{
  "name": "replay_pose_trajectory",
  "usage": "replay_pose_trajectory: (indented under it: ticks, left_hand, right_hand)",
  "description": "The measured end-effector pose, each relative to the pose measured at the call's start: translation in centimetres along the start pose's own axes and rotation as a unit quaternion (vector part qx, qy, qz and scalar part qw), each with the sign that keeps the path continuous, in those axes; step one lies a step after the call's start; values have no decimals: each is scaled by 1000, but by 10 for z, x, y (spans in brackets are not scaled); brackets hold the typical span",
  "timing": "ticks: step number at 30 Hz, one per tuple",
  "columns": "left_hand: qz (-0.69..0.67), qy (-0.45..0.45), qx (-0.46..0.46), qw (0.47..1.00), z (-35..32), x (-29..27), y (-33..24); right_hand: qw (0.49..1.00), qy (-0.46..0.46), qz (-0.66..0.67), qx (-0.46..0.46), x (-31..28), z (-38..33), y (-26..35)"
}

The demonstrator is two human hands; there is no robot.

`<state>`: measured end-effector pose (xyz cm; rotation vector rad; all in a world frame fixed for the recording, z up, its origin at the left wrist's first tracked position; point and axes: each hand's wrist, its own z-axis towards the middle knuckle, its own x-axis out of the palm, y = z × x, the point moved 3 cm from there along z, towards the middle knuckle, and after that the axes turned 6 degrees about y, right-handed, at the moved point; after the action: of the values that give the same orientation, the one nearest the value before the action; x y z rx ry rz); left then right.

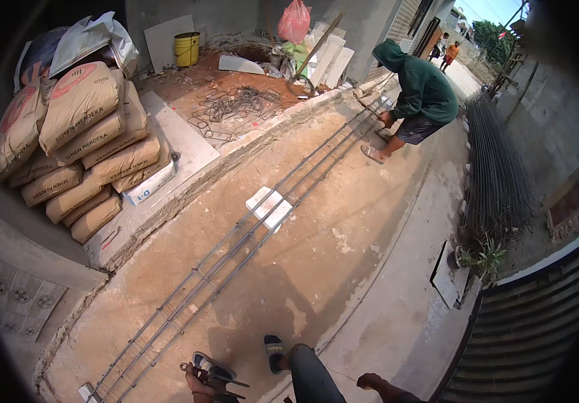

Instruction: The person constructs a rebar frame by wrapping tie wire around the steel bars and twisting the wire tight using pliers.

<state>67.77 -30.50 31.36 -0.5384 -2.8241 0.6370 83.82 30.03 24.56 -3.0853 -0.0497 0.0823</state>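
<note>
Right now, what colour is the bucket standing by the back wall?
The bucket is yellow, with a darker band around its rim. The head view, the only one, shows it.

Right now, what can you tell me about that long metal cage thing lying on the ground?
The long rebar cage is made of several thin dark steel rods running side by side, tied together by small square loops spaced along it. It lies flat on the reddish dirt ground, stretching diagonally from near the left hand at the bottom up to a crouching person in a green hoodie, who touches its far end. Midway it rests on a white block.
</note>
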Motion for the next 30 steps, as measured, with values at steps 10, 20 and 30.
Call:
replay_pose_trajectory:
  ticks: [10, 20, 30]
  left_hand:
    - [-43, 93, 31, 994, -194, -48, 8]
    - [129, 432, 188, 873, -450, 107, 128]
    - [-42, 464, 0, 885, -499, 110, 181]
  right_hand:
    - [699, -288, 626, -191, 6, -211, -47]
    - [658, -222, 543, -473, -55, -401, 80]
    - [605, -185, 607, -480, 16, -426, -58]
